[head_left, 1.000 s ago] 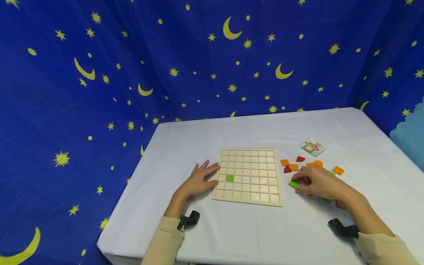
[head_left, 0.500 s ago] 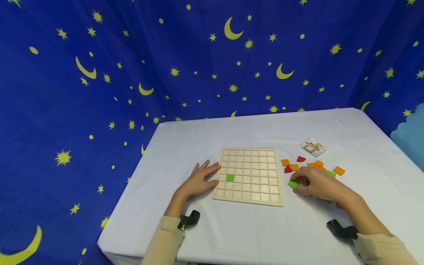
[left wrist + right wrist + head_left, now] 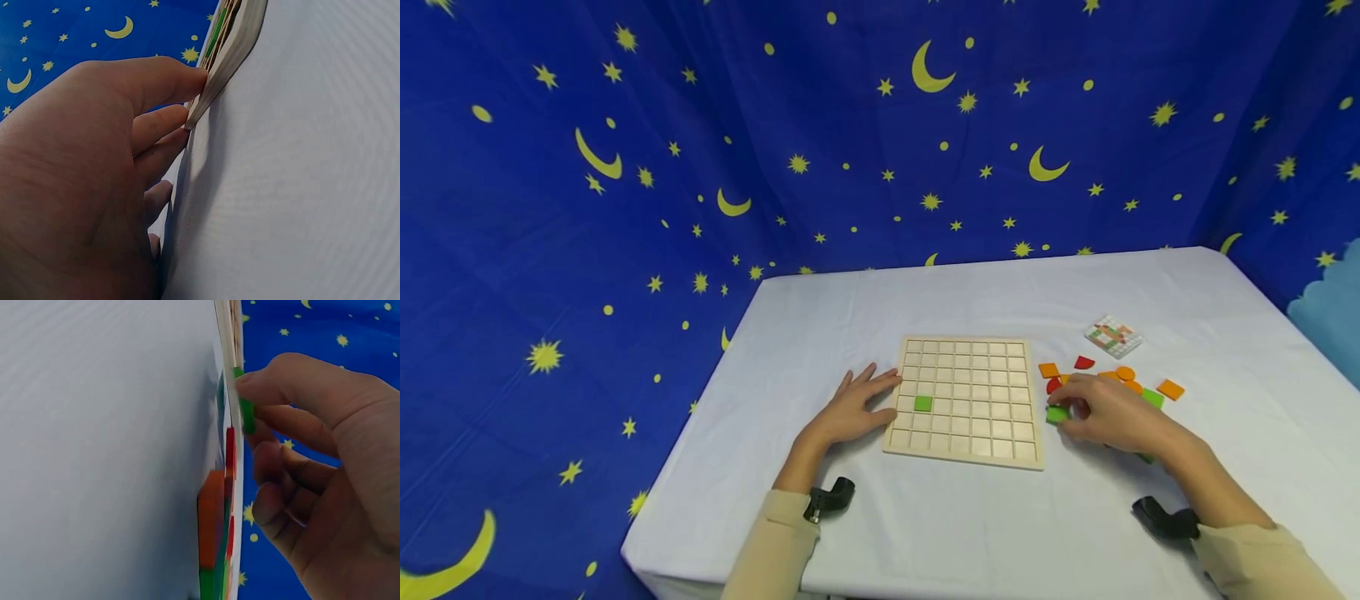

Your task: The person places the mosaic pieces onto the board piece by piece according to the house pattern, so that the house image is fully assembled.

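My right hand (image 3: 1111,412) pinches a green square tile (image 3: 1056,414) between thumb and fingers, just off the right edge of the wooden grid board (image 3: 958,425). In the right wrist view that held tile (image 3: 247,409) is seen edge-on, with the other fingers curled beneath it. My left hand (image 3: 847,410) lies with fingers spread at the board's left side, thumb and fingertips at the rim. Up close in the left wrist view, the left hand (image 3: 94,144) touches the board's edge. One green tile (image 3: 923,403) sits in a cell near the board's left side.
Right of the board lie loose orange squares (image 3: 1170,389), orange round pieces (image 3: 1125,373), red quarter-circle pieces (image 3: 1084,362) and more green tiles (image 3: 1153,398), partly behind the right hand. A small pattern card (image 3: 1113,336) lies beyond them on the white-covered table (image 3: 970,533).
My right hand has moved slightly left towards the board with the green tile pinched in it. The left hand and the tile on the board stay put.
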Available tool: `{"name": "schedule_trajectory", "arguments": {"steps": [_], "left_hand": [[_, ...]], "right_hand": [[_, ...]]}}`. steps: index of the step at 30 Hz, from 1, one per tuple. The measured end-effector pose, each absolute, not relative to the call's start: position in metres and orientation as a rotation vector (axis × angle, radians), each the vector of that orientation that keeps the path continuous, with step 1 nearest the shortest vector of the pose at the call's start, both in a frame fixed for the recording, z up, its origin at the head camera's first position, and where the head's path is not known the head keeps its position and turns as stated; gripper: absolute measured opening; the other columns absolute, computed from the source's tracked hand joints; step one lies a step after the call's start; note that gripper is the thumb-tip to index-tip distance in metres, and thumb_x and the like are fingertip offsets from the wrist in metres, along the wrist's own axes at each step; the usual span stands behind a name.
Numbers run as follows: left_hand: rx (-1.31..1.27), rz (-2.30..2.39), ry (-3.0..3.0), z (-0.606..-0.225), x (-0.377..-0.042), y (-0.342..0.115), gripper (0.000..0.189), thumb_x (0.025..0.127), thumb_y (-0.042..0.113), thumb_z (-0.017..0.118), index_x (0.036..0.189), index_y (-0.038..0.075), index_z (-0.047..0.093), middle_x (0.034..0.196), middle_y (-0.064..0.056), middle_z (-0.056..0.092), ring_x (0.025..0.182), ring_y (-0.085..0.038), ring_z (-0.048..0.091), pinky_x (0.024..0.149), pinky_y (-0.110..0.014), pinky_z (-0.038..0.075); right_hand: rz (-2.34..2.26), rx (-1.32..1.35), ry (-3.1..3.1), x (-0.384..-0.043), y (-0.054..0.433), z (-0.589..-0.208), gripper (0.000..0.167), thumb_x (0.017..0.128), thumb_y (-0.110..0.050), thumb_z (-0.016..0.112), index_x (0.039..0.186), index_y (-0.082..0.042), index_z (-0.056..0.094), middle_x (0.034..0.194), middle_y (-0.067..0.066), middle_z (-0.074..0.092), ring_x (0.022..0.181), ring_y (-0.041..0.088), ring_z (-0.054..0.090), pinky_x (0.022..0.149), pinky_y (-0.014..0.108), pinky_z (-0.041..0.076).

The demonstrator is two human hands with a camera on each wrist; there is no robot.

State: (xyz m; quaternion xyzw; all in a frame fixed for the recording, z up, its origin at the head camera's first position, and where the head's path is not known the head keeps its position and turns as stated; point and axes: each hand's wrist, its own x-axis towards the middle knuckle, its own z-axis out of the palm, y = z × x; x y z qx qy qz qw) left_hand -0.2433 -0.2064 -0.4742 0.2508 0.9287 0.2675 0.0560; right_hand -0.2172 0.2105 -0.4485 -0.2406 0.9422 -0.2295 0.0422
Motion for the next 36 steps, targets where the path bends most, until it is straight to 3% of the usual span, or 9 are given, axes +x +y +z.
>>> {"name": "schedule_trajectory", "arguments": {"steps": [11, 36], "left_hand": [[0.768, 0.802, 2.822, -0.474, -0.243, -0.205, 0.058, 0.092, 0.04, 0.06, 0.145, 0.021, 0.046, 0.152, 0.008, 0.033, 0.145, -0.024, 0.011, 0.114, -0.049, -0.002], [0.759, 0.801, 2.823, -0.475, -0.244, -0.205, 0.057, 0.092, 0.04, 0.061, 0.144, 0.022, 0.047, 0.152, 0.008, 0.034, 0.145, -0.023, 0.011, 0.114, -0.048, -0.002]], "right_hand": [[-0.824, -0.996, 2.8, -0.229, 0.177, -0.446, 0.028, 0.078, -0.019, 0.077, 0.106, -0.016, 0.075, 0.089, -0.01, 0.059, 0.071, 0.008, 0.052, 0.059, 0.023, 0.045], [-0.822, -1.231, 2.661, -0.248, 0.085, -0.442, 0.027, 0.079, -0.02, 0.076, 0.105, -0.013, 0.075, 0.091, -0.004, 0.062, 0.072, 0.009, 0.056, 0.063, 0.023, 0.049]]}}
